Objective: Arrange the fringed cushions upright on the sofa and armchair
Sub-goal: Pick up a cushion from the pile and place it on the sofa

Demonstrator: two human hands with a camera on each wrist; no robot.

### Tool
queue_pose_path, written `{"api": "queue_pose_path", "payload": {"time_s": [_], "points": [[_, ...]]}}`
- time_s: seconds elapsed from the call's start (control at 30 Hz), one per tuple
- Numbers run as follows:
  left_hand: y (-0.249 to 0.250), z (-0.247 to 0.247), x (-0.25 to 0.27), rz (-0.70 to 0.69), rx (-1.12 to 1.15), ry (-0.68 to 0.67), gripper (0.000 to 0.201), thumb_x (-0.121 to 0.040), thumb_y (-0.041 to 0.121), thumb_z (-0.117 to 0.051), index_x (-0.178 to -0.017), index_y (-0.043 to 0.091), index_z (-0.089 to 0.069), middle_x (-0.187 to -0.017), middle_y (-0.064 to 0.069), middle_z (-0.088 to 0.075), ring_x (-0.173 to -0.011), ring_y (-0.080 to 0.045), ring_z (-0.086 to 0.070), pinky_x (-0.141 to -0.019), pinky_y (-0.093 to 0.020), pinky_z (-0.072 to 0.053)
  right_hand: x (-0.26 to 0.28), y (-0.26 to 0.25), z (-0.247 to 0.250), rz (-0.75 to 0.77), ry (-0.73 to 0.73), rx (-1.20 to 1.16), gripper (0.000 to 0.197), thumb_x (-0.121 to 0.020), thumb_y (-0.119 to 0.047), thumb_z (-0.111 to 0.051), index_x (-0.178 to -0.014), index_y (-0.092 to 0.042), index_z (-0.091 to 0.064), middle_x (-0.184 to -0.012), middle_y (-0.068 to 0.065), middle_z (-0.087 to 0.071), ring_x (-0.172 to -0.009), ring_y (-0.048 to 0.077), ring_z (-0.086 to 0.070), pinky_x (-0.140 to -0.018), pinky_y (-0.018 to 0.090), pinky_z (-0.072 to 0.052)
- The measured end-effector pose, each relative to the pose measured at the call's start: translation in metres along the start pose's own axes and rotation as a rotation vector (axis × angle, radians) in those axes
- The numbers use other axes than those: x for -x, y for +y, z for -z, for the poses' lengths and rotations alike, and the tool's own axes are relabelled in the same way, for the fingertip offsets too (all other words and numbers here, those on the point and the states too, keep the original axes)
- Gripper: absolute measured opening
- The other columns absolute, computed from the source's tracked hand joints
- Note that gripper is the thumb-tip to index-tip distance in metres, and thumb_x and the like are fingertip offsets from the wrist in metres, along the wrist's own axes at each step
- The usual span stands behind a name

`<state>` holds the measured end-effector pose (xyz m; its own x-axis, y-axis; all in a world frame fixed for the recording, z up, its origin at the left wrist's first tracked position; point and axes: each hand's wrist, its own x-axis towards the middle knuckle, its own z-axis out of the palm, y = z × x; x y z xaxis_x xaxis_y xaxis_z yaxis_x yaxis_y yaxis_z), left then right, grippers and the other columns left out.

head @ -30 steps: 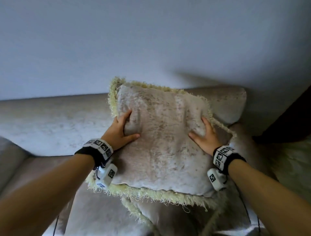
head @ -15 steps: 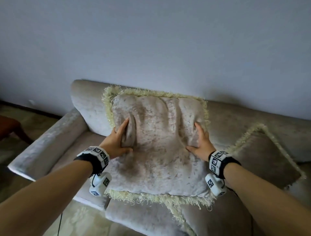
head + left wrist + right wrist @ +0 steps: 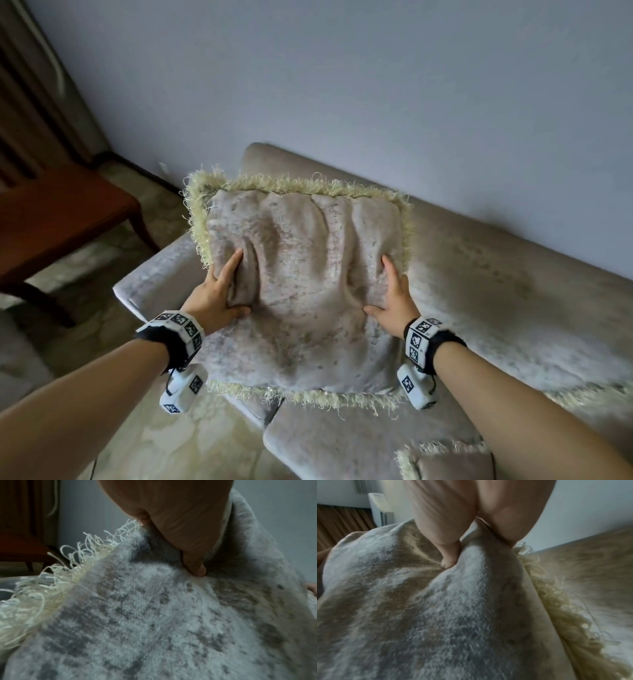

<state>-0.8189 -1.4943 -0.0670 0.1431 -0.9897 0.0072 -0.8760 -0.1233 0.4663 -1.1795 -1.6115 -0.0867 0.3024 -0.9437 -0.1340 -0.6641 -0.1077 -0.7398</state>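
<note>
while both hands' fingers (image 3: 390,270) grip the cushion (image 3: 305,291), wrist views alone show thumbs (image 3: 195,568) dug in.

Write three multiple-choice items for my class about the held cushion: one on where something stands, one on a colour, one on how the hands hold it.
1. Where is the wooden table?
A. Left of the sofa
B. On the sofa seat
C. Behind the wall

2. What colour is the cushion's fringe?
A. Red
B. Pale yellow
C. Black

3. How is the cushion held?
A. One hand only
B. Lying untouched
C. Gripped by both hands

Answers:
1 A: the wooden table stands on the floor beyond the sofa arm.
2 B: the fringe around the fringed cushion is pale yellow.
3 C: the left hand and the right hand grip its sides.
</note>
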Motion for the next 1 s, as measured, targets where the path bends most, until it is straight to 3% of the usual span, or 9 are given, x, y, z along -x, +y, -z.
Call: {"api": "queue_pose_path", "payload": {"time_s": [0.1,0.2,0.3,0.4,0.47,0.5,0.6,0.77,1.0], "points": [[-0.030,0.012,-0.004,0.106,-0.027,0.025,0.121,-0.071,0.041,-0.081,-0.139,0.055,0.017,-0.150,-0.020,-0.022,-0.119,-0.046,-0.050,-0.094,-0.048,-0.046,-0.047,-0.015,-0.032,0.055,-0.069,-0.004,0.113,-0.079,-0.018,-0.079,-0.150,-0.047,0.004,-0.156,0.016,-0.010,-0.144,0.035,-0.023,-0.115,0.046,-0.026],[-0.061,0.030,-0.007,0.199,-0.047,0.078,0.119,-0.070,0.038,-0.083,-0.146,0.045,0.009,-0.149,-0.023,-0.024,-0.120,-0.048,-0.049,-0.095,-0.050,-0.046,-0.092,-0.042,-0.066,0.130,-0.149,-0.030,0.111,-0.080,-0.022,-0.079,-0.151,-0.046,0.003,-0.158,0.014,-0.009,-0.145,0.032,-0.021,-0.117,0.044,-0.026],[-0.096,0.051,-0.001,0.286,-0.054,0.137,0.124,-0.064,0.037,-0.086,-0.150,0.041,0.003,-0.143,-0.027,-0.032,-0.117,-0.050,-0.049,-0.094,-0.053,-0.047,-0.125,-0.073,-0.104,0.174,-0.211,-0.020,0.113,-0.079,-0.024,-0.080,-0.148,-0.052,0.005,-0.157,0.013,-0.010,-0.142,0.034,-0.030,-0.113,0.046,-0.035],[-0.132,0.074,-0.001,0.364,-0.072,0.178,0.126,-0.060,0.035,-0.089,-0.150,0.039,-0.001,-0.135,-0.031,-0.039,-0.113,-0.051,-0.049,-0.091,-0.054,-0.048,-0.146,-0.104,-0.135,0.194,-0.274,0.037,0.112,-0.080,-0.033,-0.078,-0.146,-0.054,0.010,-0.156,0.018,-0.012,-0.125,0.039,-0.051,-0.094,0.045,-0.051],[-0.158,0.088,-0.008,0.368,-0.079,0.203,0.127,-0.057,0.032,-0.091,-0.149,0.040,-0.004,-0.130,-0.034,-0.042,-0.107,-0.054,-0.052,-0.088,-0.056,-0.049,-0.161,-0.121,-0.158,0.207,-0.291,0.095,0.110,-0.081,-0.037,-0.076,-0.147,-0.051,0.011,-0.154,0.020,-0.014,-0.092,0.034,-0.066,-0.067,0.038,-0.056],[-0.172,0.093,-0.014,0.368,-0.085,0.201,0.126,-0.057,0.031,-0.091,-0.149,0.039,-0.005,-0.131,-0.034,-0.042,-0.106,-0.054,-0.053,-0.088,-0.057,-0.049,-0.168,-0.130,-0.170,0.210,-0.286,0.099,0.111,-0.081,-0.038,-0.076,-0.147,-0.052,0.012,-0.154,0.020,-0.015,-0.084,0.032,-0.066,-0.062,0.037,-0.056],[-0.210,0.105,-0.047,0.386,-0.096,0.173,0.123,-0.058,0.030,-0.091,-0.151,0.033,-0.009,-0.135,-0.034,-0.039,-0.107,-0.055,-0.053,-0.089,-0.058,-0.048,-0.192,-0.149,-0.201,0.177,-0.241,0.049,0.113,-0.079,-0.034,-0.079,-0.145,-0.055,0.011,-0.154,0.022,-0.016,-0.107,0.043,-0.061,-0.083,0.051,-0.055],[-0.266,0.121,-0.131,0.274,-0.111,0.049,0.123,-0.063,0.036,-0.087,-0.152,0.034,-0.002,-0.133,-0.031,-0.039,-0.108,-0.051,-0.052,-0.087,-0.055,-0.049,-0.234,-0.169,-0.228,0.095,-0.137,-0.023,0.112,-0.079,-0.030,-0.079,-0.149,-0.048,0.007,-0.150,0.016,-0.020,-0.136,0.034,-0.037,-0.110,0.043,-0.038],[-0.304,0.124,-0.227,0.077,-0.059,-0.053,0.128,-0.063,0.034,-0.088,-0.150,0.039,0.006,-0.143,-0.028,-0.030,-0.118,-0.050,-0.046,-0.091,-0.054,-0.048,-0.262,-0.184,-0.231,-0.036,0.018,-0.044,0.114,-0.079,-0.020,-0.080,-0.147,-0.052,0.006,-0.152,0.014,-0.018,-0.141,0.031,-0.029,-0.115,0.049,-0.030]]}}
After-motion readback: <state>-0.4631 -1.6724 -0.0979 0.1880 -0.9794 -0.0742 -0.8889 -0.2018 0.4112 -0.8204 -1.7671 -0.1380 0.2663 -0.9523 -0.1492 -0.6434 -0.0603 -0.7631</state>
